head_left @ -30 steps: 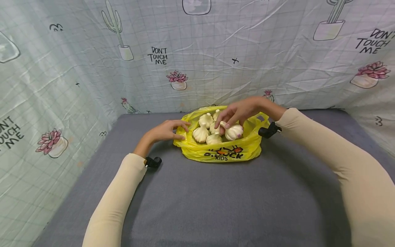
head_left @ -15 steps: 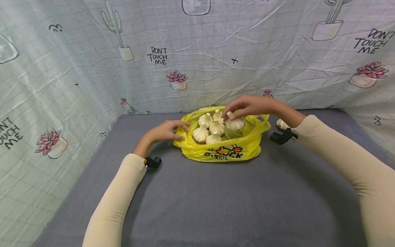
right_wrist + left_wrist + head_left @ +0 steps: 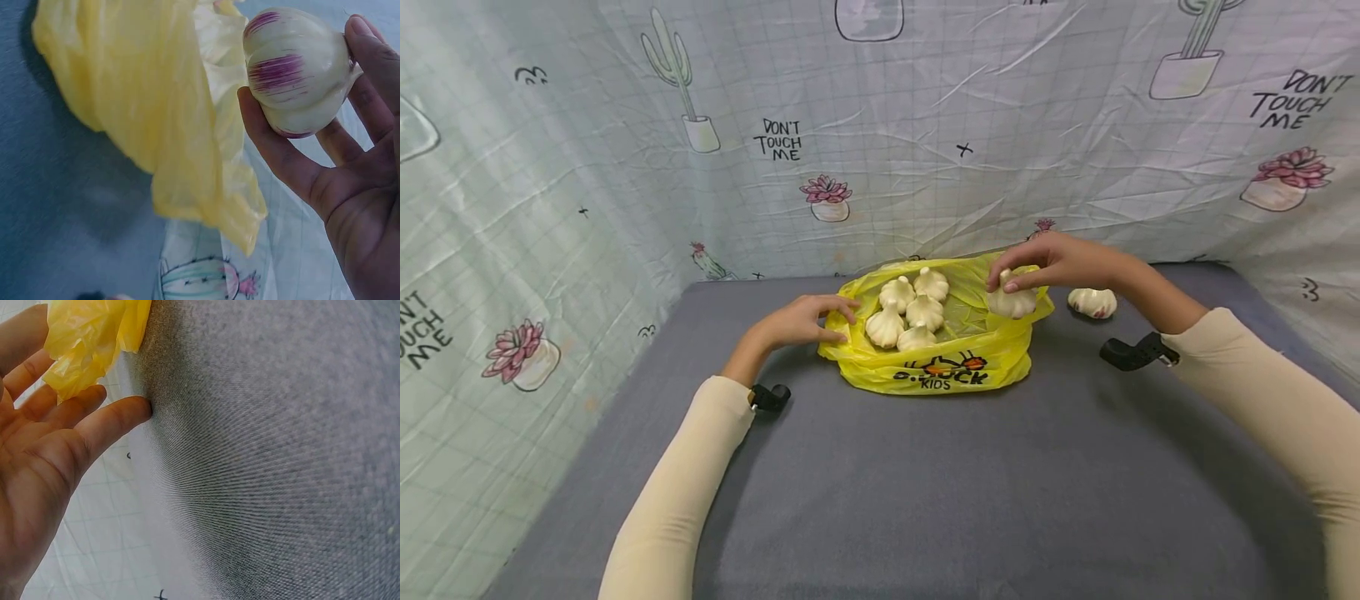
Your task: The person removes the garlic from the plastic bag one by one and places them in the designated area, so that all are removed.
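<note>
In the head view my right hand [image 3: 1060, 262] holds a garlic bulb [image 3: 1011, 300] by its stem, over the right end of a yellow plastic bag [image 3: 872, 367]. The right wrist view shows thumb and fingers around this garlic bulb [image 3: 300, 75], which is white with purple streaks. My left hand [image 3: 801, 321] rests at the left edge of the bag, fingers loosely bent. Crumpled bag film [image 3: 90, 350] lies against those fingers in the left wrist view. Several garlic bulbs [image 3: 925, 311] sit together inside the bag's open mouth.
Another garlic bulb [image 3: 1092, 303] lies on the grey cloth-covered table [image 3: 925, 492], right of the bag and behind the right wrist. A white printed curtain [image 3: 895, 167] hangs along the table's back and sides. Black wrist cameras [image 3: 770, 397] are strapped on both wrists.
My right hand has lifted the garlic bulb from among the others and moved it rightward. The bulb on the table, earlier hidden by the arm, now shows. My left hand has stayed in place.
</note>
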The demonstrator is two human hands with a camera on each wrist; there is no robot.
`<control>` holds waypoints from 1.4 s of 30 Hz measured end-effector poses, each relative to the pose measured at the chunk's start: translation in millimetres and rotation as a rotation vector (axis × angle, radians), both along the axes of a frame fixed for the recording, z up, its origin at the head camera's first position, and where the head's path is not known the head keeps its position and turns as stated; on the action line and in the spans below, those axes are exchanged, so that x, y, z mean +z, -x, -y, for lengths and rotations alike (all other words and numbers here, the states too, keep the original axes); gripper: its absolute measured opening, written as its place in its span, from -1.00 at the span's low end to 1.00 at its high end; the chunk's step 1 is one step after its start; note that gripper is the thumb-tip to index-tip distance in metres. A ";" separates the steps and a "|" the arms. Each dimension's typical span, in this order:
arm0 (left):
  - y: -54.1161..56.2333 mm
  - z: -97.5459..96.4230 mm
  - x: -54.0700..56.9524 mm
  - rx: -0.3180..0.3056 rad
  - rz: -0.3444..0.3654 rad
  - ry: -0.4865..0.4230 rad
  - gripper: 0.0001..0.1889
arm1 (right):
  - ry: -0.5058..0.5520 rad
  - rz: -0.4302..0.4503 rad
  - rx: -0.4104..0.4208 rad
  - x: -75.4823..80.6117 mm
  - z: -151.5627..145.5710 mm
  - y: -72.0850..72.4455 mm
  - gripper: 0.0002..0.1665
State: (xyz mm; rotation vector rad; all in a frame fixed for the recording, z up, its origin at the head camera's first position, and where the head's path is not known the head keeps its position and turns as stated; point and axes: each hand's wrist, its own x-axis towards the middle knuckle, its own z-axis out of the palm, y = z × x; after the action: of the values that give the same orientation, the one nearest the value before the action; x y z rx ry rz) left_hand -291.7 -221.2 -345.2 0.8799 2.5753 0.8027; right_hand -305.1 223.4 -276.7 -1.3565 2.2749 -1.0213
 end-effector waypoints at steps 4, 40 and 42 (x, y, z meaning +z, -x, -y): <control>0.0 1.0 -1.3 0.011 -0.002 0.009 -0.72 | 0.010 -0.018 -0.017 -4.6 -13.4 -7.0 -0.69; 1.1 -0.7 -2.2 -0.003 -0.002 0.012 -0.73 | 0.115 -0.081 -0.180 -17.7 -95.5 -43.4 -0.64; 1.2 -1.0 -1.6 -0.002 -0.004 0.015 -0.73 | 0.121 -0.078 -0.185 -18.2 -98.2 -44.2 -0.64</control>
State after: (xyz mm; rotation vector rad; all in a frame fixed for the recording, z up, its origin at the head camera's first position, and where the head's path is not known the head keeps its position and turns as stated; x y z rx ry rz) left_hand -292.9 -220.3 -346.8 0.8808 2.5793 0.7813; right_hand -260.9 321.6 -294.9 -1.2698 2.4694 -1.2016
